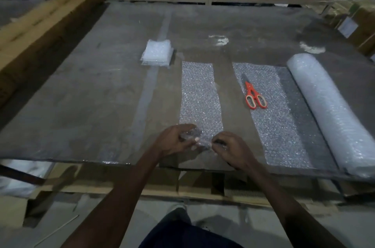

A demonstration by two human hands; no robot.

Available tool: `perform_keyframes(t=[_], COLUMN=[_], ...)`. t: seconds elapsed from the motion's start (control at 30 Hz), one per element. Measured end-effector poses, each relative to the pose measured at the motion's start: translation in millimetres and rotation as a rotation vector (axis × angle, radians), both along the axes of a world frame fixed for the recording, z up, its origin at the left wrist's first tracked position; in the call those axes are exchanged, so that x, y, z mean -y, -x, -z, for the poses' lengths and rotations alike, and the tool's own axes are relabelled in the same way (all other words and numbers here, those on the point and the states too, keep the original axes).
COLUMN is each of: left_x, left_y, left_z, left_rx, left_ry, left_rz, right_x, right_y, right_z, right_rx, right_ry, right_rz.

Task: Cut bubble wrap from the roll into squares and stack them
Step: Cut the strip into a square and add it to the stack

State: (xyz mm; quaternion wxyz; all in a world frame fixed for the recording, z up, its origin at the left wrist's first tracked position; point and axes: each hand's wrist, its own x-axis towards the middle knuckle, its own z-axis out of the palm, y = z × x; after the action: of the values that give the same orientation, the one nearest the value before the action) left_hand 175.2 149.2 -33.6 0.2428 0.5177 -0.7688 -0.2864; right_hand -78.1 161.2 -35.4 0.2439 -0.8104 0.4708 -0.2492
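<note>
At the lower centre of the frame, the left hand (172,140) and right hand (229,149) both pinch the near end of a cut strip of bubble wrap (199,95) lying on the table (91,95). The roll (332,110) lies at right, scissors (253,94) on its unrolled sheet (274,126). A stack of squares (157,52) sits upper left of the strip.

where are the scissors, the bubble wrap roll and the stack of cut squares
scissors (253,93): head view, on the pivot just above the orange handles
bubble wrap roll (328,110): head view, middle of the rolled body
stack of cut squares (156,51): head view, centre of the top sheet
</note>
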Motion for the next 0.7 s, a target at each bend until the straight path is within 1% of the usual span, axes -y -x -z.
perform_keyframes(t=[0.07,0.13,0.27,0.33,0.4,0.5,0.63,0.7], left_x=[-3,0,25,45,66,100,149,173], left_y=[-2,-2,1,1,0,-8,-22,-27], left_z=[-1,-3,-9,-12,-16,-18,-17,-18], left_rx=[-0.123,-0.189,-0.386,-0.453,-0.496,-0.554,-0.6,-0.582], left_ry=[-0.024,-0.005,0.017,-0.033,-0.082,-0.108,-0.195,-0.188], left_rz=[-0.03,-0.071,-0.215,-0.286,-0.336,-0.377,-0.37,-0.354], right_x=[8,22,49,60,73,101,150,176], right_y=[0,-1,-9,-13,-15,-20,-32,-40], right_z=[-10,-19,-37,-47,-54,-58,-56,-54], right_rx=[0.127,0.267,0.497,0.597,0.635,0.659,0.632,0.614], right_ry=[-0.146,-0.267,-0.33,-0.353,-0.385,-0.431,-0.398,-0.399], right_rz=[0.087,0.16,0.22,0.221,0.219,0.247,0.346,0.391])
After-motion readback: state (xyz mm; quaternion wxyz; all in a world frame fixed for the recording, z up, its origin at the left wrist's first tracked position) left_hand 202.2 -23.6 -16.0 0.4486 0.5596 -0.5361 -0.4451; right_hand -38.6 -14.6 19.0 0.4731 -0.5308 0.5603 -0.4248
